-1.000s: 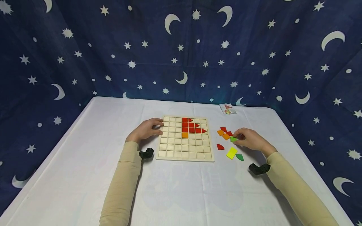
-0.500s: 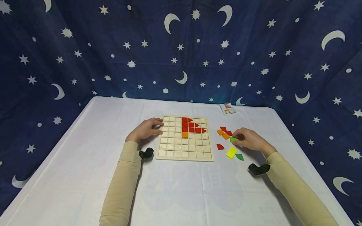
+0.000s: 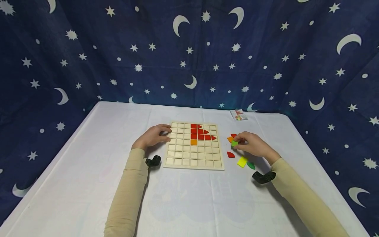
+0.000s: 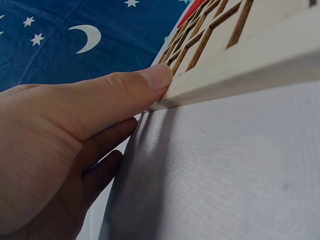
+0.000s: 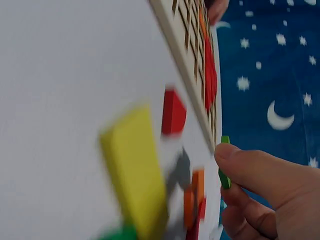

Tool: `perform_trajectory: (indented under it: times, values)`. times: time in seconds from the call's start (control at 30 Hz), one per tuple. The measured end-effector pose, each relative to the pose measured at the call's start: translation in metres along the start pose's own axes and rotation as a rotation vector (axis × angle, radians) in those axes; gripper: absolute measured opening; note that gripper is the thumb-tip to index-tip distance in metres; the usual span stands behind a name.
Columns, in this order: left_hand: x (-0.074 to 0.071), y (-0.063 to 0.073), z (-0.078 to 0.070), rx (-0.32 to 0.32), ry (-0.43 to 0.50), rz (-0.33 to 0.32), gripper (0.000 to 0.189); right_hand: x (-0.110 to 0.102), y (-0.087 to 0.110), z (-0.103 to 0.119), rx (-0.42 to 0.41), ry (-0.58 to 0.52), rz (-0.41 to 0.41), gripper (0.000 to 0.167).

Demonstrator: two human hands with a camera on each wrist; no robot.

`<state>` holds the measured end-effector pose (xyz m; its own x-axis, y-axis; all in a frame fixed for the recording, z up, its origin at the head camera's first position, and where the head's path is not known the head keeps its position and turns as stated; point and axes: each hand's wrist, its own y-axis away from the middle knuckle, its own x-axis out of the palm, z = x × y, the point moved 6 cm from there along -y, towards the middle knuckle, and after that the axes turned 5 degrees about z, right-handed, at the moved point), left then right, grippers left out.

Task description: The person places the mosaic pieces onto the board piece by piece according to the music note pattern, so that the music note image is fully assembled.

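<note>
Between thumb and fingers, my right hand (image 3: 255,144) pinches a light green tile (image 3: 234,144), seen edge-on as a thin green tile (image 5: 224,170) in the right wrist view. It is raised over the loose tiles beside the board. My left hand (image 3: 151,135) touches the left edge of a wooden grid board (image 3: 178,154); in the left wrist view the thumb (image 4: 150,80) rests along its rim. Red squares and red triangles (image 3: 206,132) fill cells in the upper rows, with an orange square (image 3: 193,142) below them.
Right of the board lie a red quarter-round tile (image 3: 230,154), a yellow tile (image 3: 242,161), a dark green tile (image 3: 251,165) and orange tiles (image 5: 198,187), partly hidden by my right hand in the head view. A printed card (image 3: 239,115) lies at the table's back edge.
My right hand has lifted the light green tile and moved left with it, over the orange and red tiles. My left hand has stayed at the board's edge.
</note>
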<state>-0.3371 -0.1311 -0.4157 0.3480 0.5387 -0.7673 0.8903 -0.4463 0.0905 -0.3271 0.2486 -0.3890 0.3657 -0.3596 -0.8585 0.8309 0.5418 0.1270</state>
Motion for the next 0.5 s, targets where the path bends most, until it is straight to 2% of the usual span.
perform_trajectory:
  times: [0.3, 0.5]
  values:
    - [0.0, 0.001, 0.001, 0.006, -0.001, 0.001, 0.048, 0.029, -0.036, 0.056, -0.066, -0.033, 0.041, 0.028]
    - [0.0, 0.001, 0.0, 0.012, 0.006, 0.003, 0.048, 0.055, -0.054, 0.093, -0.17, 0.017, 0.081, 0.026]
